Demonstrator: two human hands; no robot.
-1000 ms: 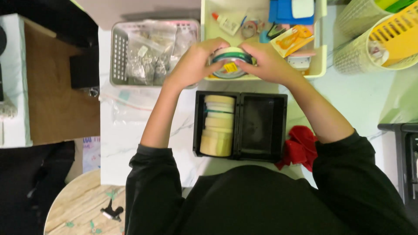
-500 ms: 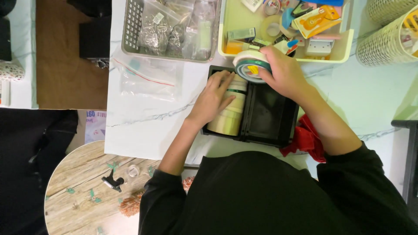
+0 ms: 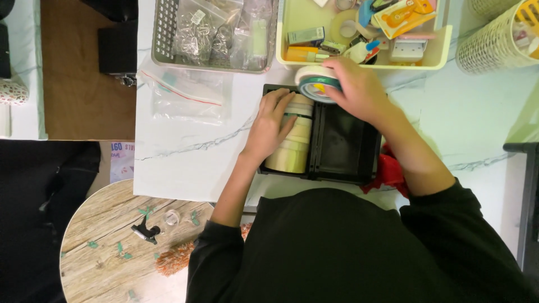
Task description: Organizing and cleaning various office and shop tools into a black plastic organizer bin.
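A black two-compartment tray (image 3: pixel 343 147) lies on the white marble table. Its left compartment holds a row of cream tape rolls (image 3: pixel 292 150) standing on edge. My left hand (image 3: pixel 272 124) rests flat on the far end of that row. My right hand (image 3: pixel 359 90) grips a stack of tape rolls (image 3: pixel 315 83), white with a teal band, held over the tray's far edge near the divider. The tray's right compartment looks empty and dark.
A pale yellow bin (image 3: pixel 426 55) of stationery stands behind the tray. A grey mesh basket (image 3: pixel 164 33) with small plastic bags sits at back left, a zip bag (image 3: pixel 188 95) in front of it. White woven baskets (image 3: pixel 494 39) at right. A red cloth (image 3: pixel 387 173) lies by the tray.
My right hand has brought the tape stack from the yellow bin down to the black tray's far edge. My left hand let go of it and settled on the cream rolls.
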